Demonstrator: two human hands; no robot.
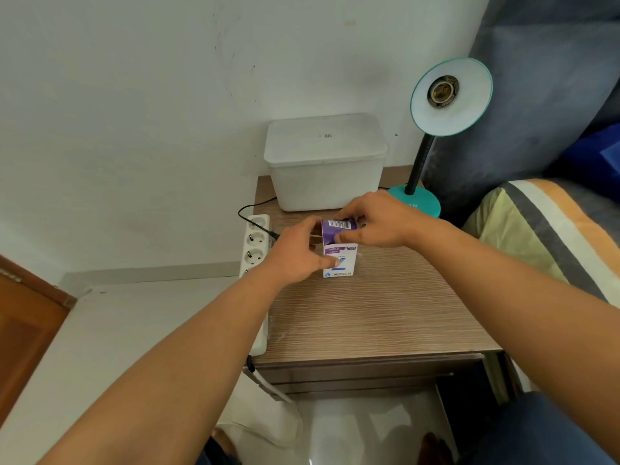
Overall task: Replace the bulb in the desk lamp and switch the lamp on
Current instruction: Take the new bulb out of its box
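Note:
A small white and purple bulb box stands upright on the wooden bedside table. My left hand grips its left side, thumb on the front. My right hand pinches the purple top flap with the barcode. No bulb shows; the box's inside is hidden. The teal desk lamp stands at the table's back right on a round teal base, with a black flexible neck. Its shade faces me and the socket in it is bare, with no bulb.
A white lidded plastic container sits at the back of the table. A white power strip hangs along the table's left edge with a black plug and cable in it. A striped pillow and blue headboard lie to the right.

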